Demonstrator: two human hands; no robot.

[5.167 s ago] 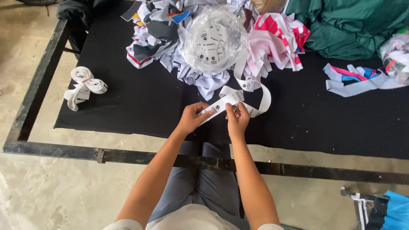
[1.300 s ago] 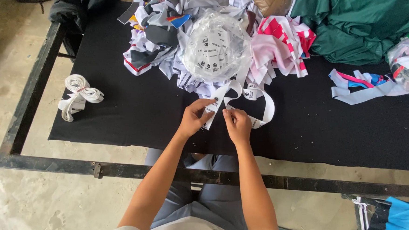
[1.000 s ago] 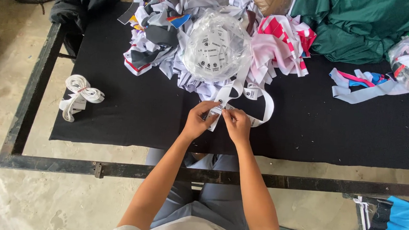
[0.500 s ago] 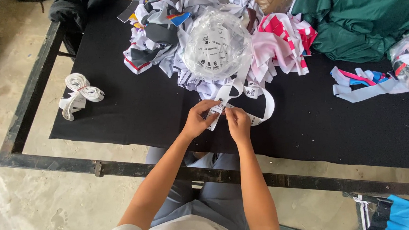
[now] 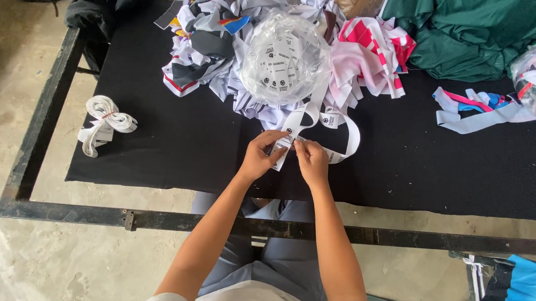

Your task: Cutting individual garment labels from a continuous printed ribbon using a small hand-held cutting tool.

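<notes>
Both the left hand (image 5: 260,159) and right hand (image 5: 311,161) pinched the white label ribbon (image 5: 318,119), seemingly to fold it; its roll (image 5: 285,57) sat at twelve o'clock

A long white woven label ribbon with small dark printed marks (image 5: 318,119) trails from a clear plastic bag stuffed with the same ribbon (image 5: 285,57) near the bench's far edge. It loops on the black cloth, its end pinched flat toward the near edge.
</notes>
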